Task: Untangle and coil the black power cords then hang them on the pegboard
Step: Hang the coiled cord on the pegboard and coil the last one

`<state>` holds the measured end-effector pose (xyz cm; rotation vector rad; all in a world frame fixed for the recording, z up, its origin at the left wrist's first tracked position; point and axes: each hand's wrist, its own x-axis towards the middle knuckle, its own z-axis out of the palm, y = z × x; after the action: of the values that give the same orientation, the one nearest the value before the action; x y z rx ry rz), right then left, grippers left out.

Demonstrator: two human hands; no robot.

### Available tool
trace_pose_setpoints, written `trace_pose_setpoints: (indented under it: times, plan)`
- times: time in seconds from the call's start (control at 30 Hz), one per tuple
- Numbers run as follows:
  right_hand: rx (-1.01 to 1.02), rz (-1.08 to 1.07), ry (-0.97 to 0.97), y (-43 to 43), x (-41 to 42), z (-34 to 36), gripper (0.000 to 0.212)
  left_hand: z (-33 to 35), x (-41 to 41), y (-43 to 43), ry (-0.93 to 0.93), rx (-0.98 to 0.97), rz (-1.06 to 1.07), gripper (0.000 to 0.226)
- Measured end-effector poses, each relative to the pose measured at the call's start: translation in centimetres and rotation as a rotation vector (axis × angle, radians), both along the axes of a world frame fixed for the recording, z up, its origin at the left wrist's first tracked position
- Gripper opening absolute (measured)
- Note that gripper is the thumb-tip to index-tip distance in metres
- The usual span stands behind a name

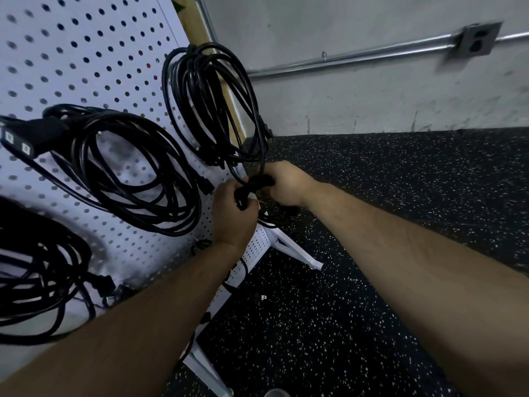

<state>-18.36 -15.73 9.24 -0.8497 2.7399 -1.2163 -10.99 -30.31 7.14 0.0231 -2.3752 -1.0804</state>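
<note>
Two fists, left hand (233, 209) and right hand (287, 181), grip a cord (254, 183) beneath the coil (206, 104) at the pegboard (86, 53) edge; tugging could unhook it.

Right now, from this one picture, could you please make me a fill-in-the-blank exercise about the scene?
1. The left hand and the right hand both grip a black ____.
2. The coiled cords hang on a white ____ full of holes.
3. The outlet box is fixed to the grey ____ above the floor.
Missing words: cord; pegboard; wall.
</note>
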Motion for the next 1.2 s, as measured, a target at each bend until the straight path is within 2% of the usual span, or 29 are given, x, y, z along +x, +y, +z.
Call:
trace_pose_setpoints:
  times: [0.1, 0.27, 0.47, 0.7, 0.87, 1.0, 1.2]
  plan:
    - [-0.019, -0.011, -0.007, -0.4, -0.4, -1.4, 0.028, -0.5, -0.6, -0.6, -0.069, -0.102, 0.025, 0.018]
    - [-0.068, -0.059, -0.023, -0.8, 0.0, -4.6, 0.03, -1.7, -1.4, -1.8, -0.189, -0.115, -0.038, 0.033]
    - [-0.068, -0.107, -0.036, -0.9, 0.7, -6.5, 0.041, -2.4, -1.2, -1.6, -0.214, -0.153, -0.097, 0.03]
    - [-0.053, -0.121, -0.132, 0.1, 1.7, -5.9, 0.055, -2.0, -0.5, -0.8, -0.222, -0.215, -0.095, 0.038]
    - [-0.025, -0.144, -0.121, 0.4, 2.5, -5.8, 0.058, -1.7, -0.3, -0.1, -0.208, -0.329, -0.082, 0.043]
    - [0.011, -0.133, -0.054, 1.5, 4.1, -5.3, 0.052, -1.5, 0.5, 0.7, -0.205, -0.567, -0.057, 0.051]
    - [0.071, -0.176, -0.003, 4.8, 8.1, -4.9, 0.048, -1.3, 3.1, 4.5, -0.168, -0.75, -0.199, 0.052]
